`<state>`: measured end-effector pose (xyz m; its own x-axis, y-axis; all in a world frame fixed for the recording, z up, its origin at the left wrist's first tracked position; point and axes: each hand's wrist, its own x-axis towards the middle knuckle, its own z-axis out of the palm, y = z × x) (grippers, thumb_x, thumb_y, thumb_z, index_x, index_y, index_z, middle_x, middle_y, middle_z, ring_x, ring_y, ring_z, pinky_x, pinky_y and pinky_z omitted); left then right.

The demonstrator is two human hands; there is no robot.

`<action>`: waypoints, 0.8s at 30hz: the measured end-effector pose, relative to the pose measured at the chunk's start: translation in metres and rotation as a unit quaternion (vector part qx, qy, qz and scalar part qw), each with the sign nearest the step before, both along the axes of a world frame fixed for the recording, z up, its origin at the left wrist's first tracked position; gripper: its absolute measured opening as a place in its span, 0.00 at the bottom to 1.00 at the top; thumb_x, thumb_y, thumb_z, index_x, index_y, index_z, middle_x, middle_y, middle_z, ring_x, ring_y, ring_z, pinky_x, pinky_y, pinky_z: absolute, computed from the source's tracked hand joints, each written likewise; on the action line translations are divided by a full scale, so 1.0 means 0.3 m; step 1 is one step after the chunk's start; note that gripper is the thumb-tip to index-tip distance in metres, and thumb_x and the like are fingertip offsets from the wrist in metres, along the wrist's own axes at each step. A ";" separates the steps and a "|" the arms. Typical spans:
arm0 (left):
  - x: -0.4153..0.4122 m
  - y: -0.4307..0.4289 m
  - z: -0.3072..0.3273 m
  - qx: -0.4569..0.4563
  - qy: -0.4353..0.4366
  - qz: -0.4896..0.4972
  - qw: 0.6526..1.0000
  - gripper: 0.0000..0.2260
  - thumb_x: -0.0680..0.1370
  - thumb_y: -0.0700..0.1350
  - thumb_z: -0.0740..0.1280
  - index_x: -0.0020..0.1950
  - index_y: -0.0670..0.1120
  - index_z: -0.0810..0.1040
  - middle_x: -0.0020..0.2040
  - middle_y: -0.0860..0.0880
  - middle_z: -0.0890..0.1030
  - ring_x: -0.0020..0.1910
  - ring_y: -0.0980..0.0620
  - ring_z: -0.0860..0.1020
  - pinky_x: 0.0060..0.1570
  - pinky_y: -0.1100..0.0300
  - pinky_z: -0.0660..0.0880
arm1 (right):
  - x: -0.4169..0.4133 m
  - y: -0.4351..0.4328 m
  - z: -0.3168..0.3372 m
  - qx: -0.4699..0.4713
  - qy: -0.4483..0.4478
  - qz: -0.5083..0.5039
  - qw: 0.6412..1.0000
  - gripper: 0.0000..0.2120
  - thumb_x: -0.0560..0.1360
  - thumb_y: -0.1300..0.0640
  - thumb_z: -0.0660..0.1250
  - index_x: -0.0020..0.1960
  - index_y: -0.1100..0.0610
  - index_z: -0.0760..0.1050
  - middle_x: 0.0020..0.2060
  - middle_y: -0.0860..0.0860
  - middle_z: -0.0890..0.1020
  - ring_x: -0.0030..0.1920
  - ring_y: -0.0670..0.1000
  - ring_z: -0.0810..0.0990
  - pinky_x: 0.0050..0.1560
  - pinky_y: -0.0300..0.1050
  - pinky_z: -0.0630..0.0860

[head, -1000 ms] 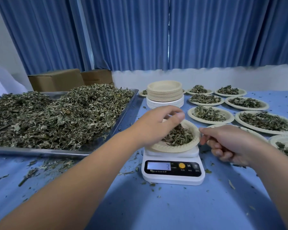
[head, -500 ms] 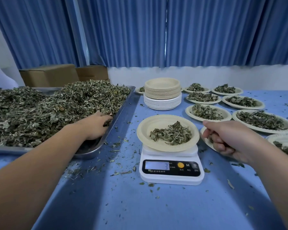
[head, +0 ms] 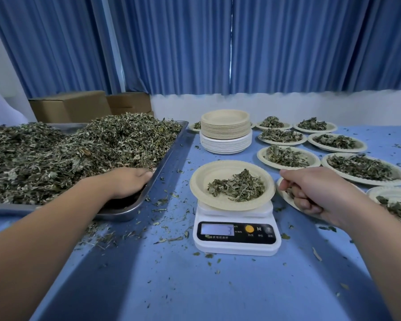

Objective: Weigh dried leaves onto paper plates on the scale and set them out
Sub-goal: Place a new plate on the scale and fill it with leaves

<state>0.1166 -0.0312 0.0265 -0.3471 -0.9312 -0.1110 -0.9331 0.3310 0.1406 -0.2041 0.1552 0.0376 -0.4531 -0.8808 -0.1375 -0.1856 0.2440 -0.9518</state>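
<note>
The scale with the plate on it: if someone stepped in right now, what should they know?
Left hand: in the near corner of the metal tray, fingers down in the loose leaves; grip hidden.
Right hand: curled, to the right of the plate on the scale, nothing visibly held.
The plate holds a small pile of leaves; the display is lit.
Done: several filled plates set out on the right.
Left: probably top up this plate, set it out, then take a fresh one from the stack of empty plates.
</note>
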 end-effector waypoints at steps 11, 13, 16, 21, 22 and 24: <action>0.027 0.179 0.026 -0.011 0.006 -0.013 1.000 0.38 0.74 0.68 0.39 0.76 0.50 0.64 0.74 0.46 0.67 0.72 0.46 0.66 0.70 0.54 0.59 | -0.011 -0.005 -0.011 -0.014 -0.001 0.012 1.000 0.15 0.79 0.53 0.62 0.40 0.62 0.75 0.22 0.52 0.62 0.21 0.50 0.60 0.21 0.34 0.53; 0.024 0.205 0.030 0.001 0.005 -0.004 1.000 0.41 0.72 0.70 0.38 0.76 0.50 0.65 0.75 0.46 0.67 0.73 0.47 0.66 0.70 0.55 0.59 | -0.012 -0.006 -0.015 -0.016 0.002 0.014 1.000 0.14 0.79 0.53 0.62 0.40 0.62 0.75 0.22 0.51 0.61 0.21 0.50 0.60 0.22 0.34 0.52; 0.028 0.227 0.040 -0.013 -0.017 -0.015 1.000 0.41 0.72 0.70 0.40 0.68 0.47 0.74 0.68 0.45 0.75 0.65 0.47 0.73 0.64 0.55 0.65 | -0.017 -0.006 -0.020 -0.019 0.006 0.014 1.000 0.14 0.79 0.53 0.63 0.40 0.62 0.75 0.22 0.51 0.61 0.21 0.50 0.60 0.23 0.35 0.52; 0.035 0.264 0.031 -0.059 -0.023 -0.040 0.997 0.38 0.70 0.71 0.36 0.54 0.49 0.75 0.56 0.46 0.78 0.54 0.49 0.76 0.60 0.52 0.71 | -0.018 -0.008 -0.022 -0.019 0.009 0.012 1.000 0.14 0.79 0.53 0.63 0.41 0.63 0.76 0.22 0.51 0.62 0.22 0.50 0.60 0.23 0.35 0.53; 0.035 0.269 0.026 -0.049 -0.035 -0.034 0.998 0.38 0.71 0.71 0.36 0.60 0.50 0.75 0.61 0.46 0.77 0.58 0.48 0.75 0.63 0.51 0.70 | -0.019 -0.007 -0.022 -0.019 0.009 0.011 1.000 0.14 0.79 0.54 0.63 0.41 0.63 0.76 0.22 0.51 0.62 0.22 0.50 0.60 0.22 0.35 0.53; 0.034 0.279 0.017 -0.016 -0.044 -0.012 0.999 0.38 0.74 0.70 0.37 0.70 0.51 0.71 0.67 0.46 0.75 0.64 0.48 0.73 0.66 0.53 0.67 | -0.020 -0.006 -0.022 -0.018 0.011 0.010 1.000 0.14 0.79 0.54 0.63 0.41 0.63 0.76 0.23 0.52 0.63 0.22 0.50 0.60 0.22 0.35 0.54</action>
<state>0.1268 0.0525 0.0317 -0.3592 -0.9266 -0.1116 -0.9333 0.3562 0.0468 -0.2099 0.1533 0.0310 -0.4374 -0.8941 -0.0958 -0.2114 0.2058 -0.9555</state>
